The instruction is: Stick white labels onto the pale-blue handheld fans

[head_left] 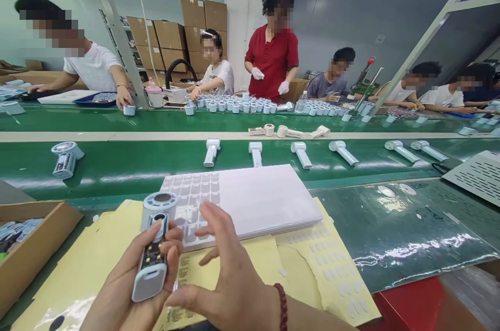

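Note:
A light blue handheld fan (159,240) with a round head and a bare circuit board along its handle is gripped in my left hand (133,273). The board faces up and the head points away from me. My right hand (230,268), with a red bead bracelet on the wrist, is just right of the fan. Its fingers are spread and curved, and I see nothing held between them. Beyond both hands lies a stack of white sheets (269,195) with rows of grey sticker shapes at its left end. Yellow backing paper (339,263) with small pale stickers lies under the stack.
Several light blue fans (300,155) lie spaced along the green conveyor (179,156) ahead. A cardboard box (39,247) with parts is at left; a perforated metal panel (478,180) is at right. Co-workers sit and stand across the line behind many blue pieces (242,104).

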`<state>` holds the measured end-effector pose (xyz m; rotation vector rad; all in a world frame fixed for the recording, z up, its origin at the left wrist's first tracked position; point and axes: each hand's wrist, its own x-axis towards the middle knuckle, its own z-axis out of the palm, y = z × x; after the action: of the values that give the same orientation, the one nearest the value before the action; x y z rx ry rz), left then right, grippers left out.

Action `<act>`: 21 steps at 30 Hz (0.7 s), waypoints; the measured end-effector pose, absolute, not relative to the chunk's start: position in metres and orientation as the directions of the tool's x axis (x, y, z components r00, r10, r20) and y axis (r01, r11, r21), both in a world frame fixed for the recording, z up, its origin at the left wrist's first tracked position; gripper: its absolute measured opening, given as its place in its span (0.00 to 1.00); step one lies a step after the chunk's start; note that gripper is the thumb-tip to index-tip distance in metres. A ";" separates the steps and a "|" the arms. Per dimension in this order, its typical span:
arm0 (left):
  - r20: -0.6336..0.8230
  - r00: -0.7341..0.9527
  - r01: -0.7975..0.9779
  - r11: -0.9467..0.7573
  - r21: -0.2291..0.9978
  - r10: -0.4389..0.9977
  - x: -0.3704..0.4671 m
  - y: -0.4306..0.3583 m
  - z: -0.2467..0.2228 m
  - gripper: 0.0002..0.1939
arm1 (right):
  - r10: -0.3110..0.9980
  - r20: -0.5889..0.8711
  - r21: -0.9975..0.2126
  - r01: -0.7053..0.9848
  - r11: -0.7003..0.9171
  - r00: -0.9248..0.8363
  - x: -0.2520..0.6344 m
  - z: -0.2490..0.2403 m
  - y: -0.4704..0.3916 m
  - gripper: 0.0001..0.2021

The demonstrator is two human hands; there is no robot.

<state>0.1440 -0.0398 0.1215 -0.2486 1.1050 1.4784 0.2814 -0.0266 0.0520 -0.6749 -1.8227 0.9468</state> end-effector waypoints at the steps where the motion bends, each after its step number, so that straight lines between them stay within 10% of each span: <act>1: -0.704 -0.297 -0.841 0.173 0.513 0.645 0.138 -0.041 0.115 0.13 | 0.827 0.377 -0.901 0.043 0.432 -0.418 0.285 0.046 -0.030 0.45; 6: -0.630 -0.291 -0.672 0.315 0.670 0.720 0.105 -0.054 0.069 0.21 | 0.872 -0.033 -0.959 0.260 0.109 -0.489 0.292 0.019 -0.042 0.06; 15: -0.527 -0.155 -0.420 0.427 0.801 0.836 0.112 -0.070 0.049 0.23 | 0.829 0.053 -0.897 0.338 0.284 -0.556 0.286 0.005 -0.044 0.08; 21: -0.532 -0.150 -0.380 0.448 0.809 0.833 0.112 -0.068 0.048 0.25 | 0.844 0.006 -0.990 0.117 0.082 -0.536 0.300 0.028 -0.040 0.06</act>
<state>0.1125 -0.0680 0.0476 0.4483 1.3347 1.1201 0.2999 -0.0405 0.0285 -0.9535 -1.7462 1.5072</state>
